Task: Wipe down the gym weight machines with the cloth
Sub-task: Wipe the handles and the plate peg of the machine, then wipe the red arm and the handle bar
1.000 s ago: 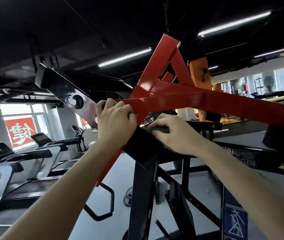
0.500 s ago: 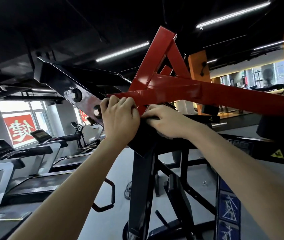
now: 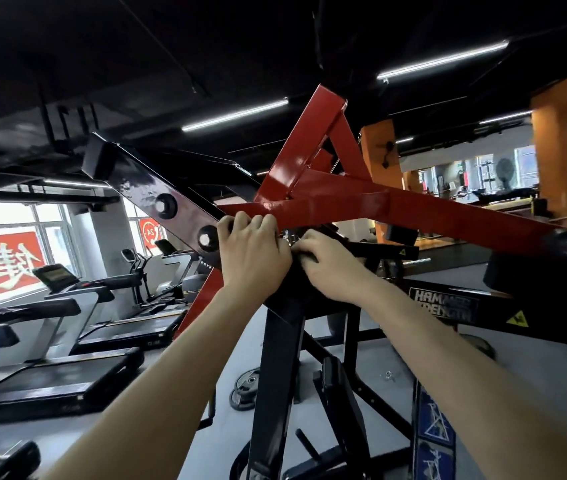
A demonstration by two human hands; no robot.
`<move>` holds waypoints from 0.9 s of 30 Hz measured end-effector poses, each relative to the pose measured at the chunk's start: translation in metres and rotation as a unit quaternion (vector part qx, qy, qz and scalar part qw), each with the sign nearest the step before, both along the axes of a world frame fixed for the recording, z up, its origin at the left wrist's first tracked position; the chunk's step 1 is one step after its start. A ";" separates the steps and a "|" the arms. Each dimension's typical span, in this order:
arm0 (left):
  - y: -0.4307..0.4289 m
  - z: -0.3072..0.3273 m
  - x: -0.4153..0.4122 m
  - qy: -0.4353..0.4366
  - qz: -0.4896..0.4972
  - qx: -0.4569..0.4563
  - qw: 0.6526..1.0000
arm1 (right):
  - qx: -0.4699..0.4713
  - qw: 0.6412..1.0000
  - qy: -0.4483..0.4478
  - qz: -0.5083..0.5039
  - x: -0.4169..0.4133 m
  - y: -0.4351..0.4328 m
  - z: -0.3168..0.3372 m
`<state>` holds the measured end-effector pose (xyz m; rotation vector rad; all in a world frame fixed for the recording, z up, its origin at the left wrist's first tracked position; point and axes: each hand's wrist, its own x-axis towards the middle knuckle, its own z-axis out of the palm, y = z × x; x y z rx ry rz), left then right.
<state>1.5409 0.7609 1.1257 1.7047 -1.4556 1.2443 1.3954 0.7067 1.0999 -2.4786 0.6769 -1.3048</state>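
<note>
Reaching up at arm's length, the person has both hands on the joint of a plate-loaded weight machine, where a red beam (image 3: pixel 413 209) crosses the top of a black post (image 3: pixel 275 375). The left hand (image 3: pixel 254 252) sits knuckles-up at the near end of the red beam, its fingers together and curled over the beam's lower edge. The right hand (image 3: pixel 332 268) is just beside it, almost touching, with its fingers bent and clamped on a dark cloth (image 3: pixel 287 289). That cloth is bunched on the top end of the post, under and between the two hands. It is about as dark as the frame, so I cannot tell where its edges run.

A black arm (image 3: pixel 157 195) with two round bolt caps slopes up to the left from the same joint. To the right, a black bar carries a maker's label (image 3: pixel 443 304) and a yellow warning triangle (image 3: pixel 516 318). A weight plate (image 3: pixel 244 386) lies on the grey floor near the foot of the post. Treadmills (image 3: pixel 67 341) stand in a row along the left side, in front of a window with a red sign (image 3: pixel 12 261). Orange pillars (image 3: pixel 562 150) stand on the far right, and strip lights (image 3: pixel 441 60) run across the dark ceiling.
</note>
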 end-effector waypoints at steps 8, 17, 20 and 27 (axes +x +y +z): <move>0.008 -0.004 -0.011 -0.007 0.033 0.050 0.998 | 0.159 0.969 -0.180 0.051 -0.023 0.019 -0.056; 0.001 -0.005 -0.026 0.009 0.065 0.039 0.997 | 0.288 0.873 -0.350 0.177 -0.015 0.015 -0.083; -0.005 -0.003 -0.032 0.019 0.080 0.028 0.996 | 0.236 0.877 -0.362 0.211 -0.021 0.002 -0.070; -0.006 -0.014 -0.041 0.043 0.116 0.049 0.991 | 0.273 0.888 -0.285 0.238 0.008 -0.010 -0.135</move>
